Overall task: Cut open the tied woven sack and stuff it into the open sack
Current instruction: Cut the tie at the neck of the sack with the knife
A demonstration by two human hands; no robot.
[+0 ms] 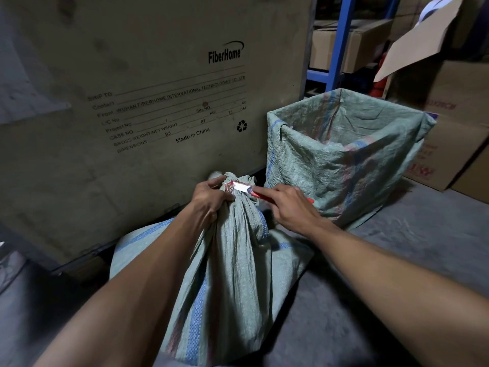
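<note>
The tied woven sack (232, 274) is pale green with blue and red stripes and stands in front of me on the floor. My left hand (211, 200) grips its bunched neck just below the tie. My right hand (288, 207) holds a red-handled utility knife (244, 188), its bright blade lying against the tie at the neck's top. To the right stands the open sack (344, 160), same green weave, its mouth wide and upright.
A large FiberHome crate (132, 102) rises directly behind the tied sack. Cardboard boxes (455, 144) stand at the right, touching the open sack. A blue shelf frame (341, 41) with boxes is behind. Grey concrete floor (397, 260) lies at the right.
</note>
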